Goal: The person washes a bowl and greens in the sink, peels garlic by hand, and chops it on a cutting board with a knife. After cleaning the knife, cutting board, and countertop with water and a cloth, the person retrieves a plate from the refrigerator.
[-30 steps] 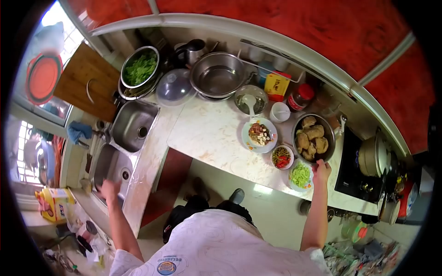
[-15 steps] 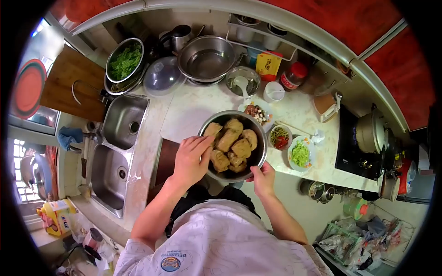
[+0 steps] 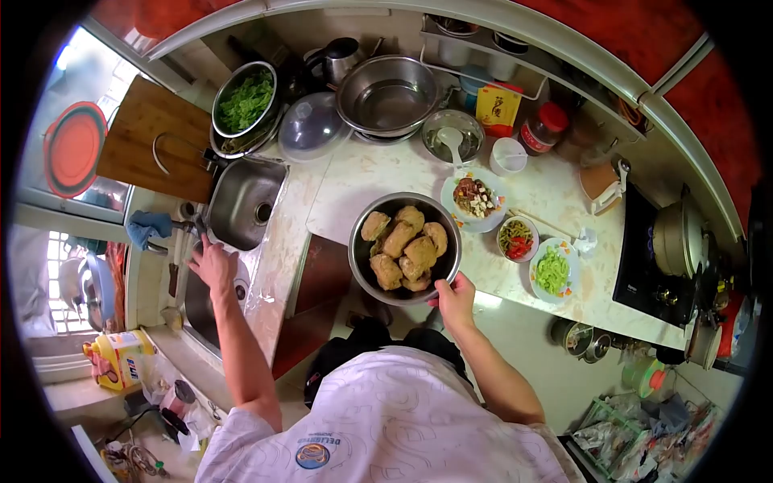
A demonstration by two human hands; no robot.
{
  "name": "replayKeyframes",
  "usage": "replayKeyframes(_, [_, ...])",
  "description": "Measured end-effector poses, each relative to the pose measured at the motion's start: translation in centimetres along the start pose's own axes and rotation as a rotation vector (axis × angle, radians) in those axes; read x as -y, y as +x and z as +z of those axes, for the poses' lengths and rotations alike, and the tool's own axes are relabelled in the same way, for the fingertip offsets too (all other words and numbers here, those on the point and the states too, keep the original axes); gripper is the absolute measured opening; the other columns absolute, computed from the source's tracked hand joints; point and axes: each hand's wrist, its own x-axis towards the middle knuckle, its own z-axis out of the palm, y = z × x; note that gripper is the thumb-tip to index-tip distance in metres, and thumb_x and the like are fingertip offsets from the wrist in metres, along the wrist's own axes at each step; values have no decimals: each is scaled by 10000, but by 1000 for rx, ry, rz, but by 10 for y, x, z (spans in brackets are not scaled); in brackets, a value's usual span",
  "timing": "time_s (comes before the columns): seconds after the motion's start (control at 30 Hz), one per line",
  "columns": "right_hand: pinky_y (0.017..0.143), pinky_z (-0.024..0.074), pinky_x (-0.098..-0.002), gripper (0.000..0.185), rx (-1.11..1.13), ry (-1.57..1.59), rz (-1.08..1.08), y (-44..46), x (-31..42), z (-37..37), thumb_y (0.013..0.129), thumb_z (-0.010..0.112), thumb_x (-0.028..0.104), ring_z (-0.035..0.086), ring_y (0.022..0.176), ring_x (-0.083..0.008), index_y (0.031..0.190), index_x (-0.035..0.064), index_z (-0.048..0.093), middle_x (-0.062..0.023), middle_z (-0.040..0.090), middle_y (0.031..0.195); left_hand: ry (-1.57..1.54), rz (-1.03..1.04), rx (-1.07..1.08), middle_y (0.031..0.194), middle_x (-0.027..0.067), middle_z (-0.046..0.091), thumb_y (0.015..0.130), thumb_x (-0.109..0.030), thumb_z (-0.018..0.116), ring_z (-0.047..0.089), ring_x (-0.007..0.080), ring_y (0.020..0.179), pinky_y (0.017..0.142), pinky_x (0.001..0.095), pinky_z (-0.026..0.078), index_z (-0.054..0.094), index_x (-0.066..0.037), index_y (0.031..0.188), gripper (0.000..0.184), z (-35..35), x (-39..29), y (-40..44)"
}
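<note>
My right hand [image 3: 455, 299] grips the rim of a steel bowl [image 3: 360, 278] at its lower right edge. Several brown chunks of food [image 3: 403, 241] fill the bowl, which is held in front of the counter edge. At the left, my left hand [image 3: 211, 262] is over the double sink [image 3: 241, 211], close to the faucet [image 3: 191, 228]. Its fingers are apart and nothing shows in them.
On the counter [image 3: 354, 189] stand a large steel basin [image 3: 386, 97], a plate of chopped ingredients [image 3: 475, 200], a small red and green bowl [image 3: 518, 239] and a plate of chopped greens [image 3: 552, 270]. A stove [image 3: 660, 282] is at the right.
The bowl of brown chunks has come from beside the stove to in front of me, in my right hand. My left hand touched the bowl, then moved left to the sink.
</note>
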Motion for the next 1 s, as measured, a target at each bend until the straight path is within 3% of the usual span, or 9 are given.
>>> replayKeyframes(0.03, [407, 464, -262, 45, -4, 3, -2, 6, 1, 2, 795, 536, 32, 552, 455, -151, 789, -11, 524, -64, 556, 658, -84, 109, -348, 1296, 80, 534, 792, -284, 640, 596, 305, 1044, 1009, 473, 332, 695, -81, 992, 290, 2, -2, -4])
replayKeyframes(0.1, [412, 463, -259, 45, -3, -29, -11, 15, -3, 6, 795, 534, 34, 559, 463, -150, 792, -10, 526, -63, 555, 650, -705, 268, -220, 1183, 109, 610, 793, -186, 646, 606, 298, 1017, 964, 381, 390, 700, -74, 955, 204, 7, -7, -3])
replayKeyframes(0.13, [415, 464, -259, 48, -7, -25, -20, 20, -7, 8, 796, 534, 38, 561, 466, -146, 792, -10, 527, -63, 554, 643, -829, 315, -176, 1062, 120, 664, 801, -127, 651, 632, 242, 930, 835, 292, 457, 688, -47, 962, 183, 2, -19, -15])
replayKeyframes(0.2, [417, 466, -259, 46, -8, -9, -25, 28, -10, 12, 797, 531, 35, 560, 464, -146, 796, -11, 528, -64, 556, 647, -1108, 139, 118, 961, 137, 683, 844, -140, 623, 657, 202, 888, 789, 299, 488, 687, -23, 956, 174, 8, -51, -34])
replayKeyframes(0.23, [419, 467, -259, 45, -14, 10, -31, 30, -11, 14, 798, 529, 32, 558, 463, -145, 800, -13, 530, -64, 557, 650, -1073, 246, 7, 897, 138, 688, 838, -141, 624, 666, 207, 836, 752, 313, 499, 693, -38, 943, 162, 17, -68, -48])
replayKeyframes(0.4, [422, 471, -258, 44, -9, 21, -10, 36, -16, 17, 801, 525, 24, 553, 462, -145, 819, -16, 535, -64, 562, 668, -1053, 449, 157, 710, 137, 645, 796, -139, 629, 625, 277, 635, 634, 355, 487, 681, -52, 820, 103, 2, -147, -98])
replayKeyframes(0.63, [441, 501, -265, 41, -25, 10, 22, 36, -19, 18, 822, 536, 28, 568, 517, -142, 835, -10, 535, -67, 565, 710, -987, 798, 140, 901, 115, 640, 714, -174, 702, 618, 266, 773, 701, 368, 473, 669, -52, 957, 274, -43, -224, -102])
replayKeyframes(0.7, [443, 506, -266, 42, -16, 28, 11, 37, -18, 18, 828, 544, 31, 551, 511, -137, 842, -7, 531, -59, 554, 700, -773, 1082, -80, 882, 78, 631, 650, -271, 752, 580, 240, 875, 762, 374, 417, 657, -68, 967, 388, -48, -242, -109])
replayKeyframes(1.0, [458, 518, -265, 82, 17, 27, 37, 37, -16, 14, 854, 558, 58, 531, 507, -134, 816, 6, 508, -50, 532, 689, -308, 1210, -9, 879, 56, 628, 572, -335, 769, 551, 210, 922, 770, 364, 374, 623, -76, 958, 487, -33, -287, -124])
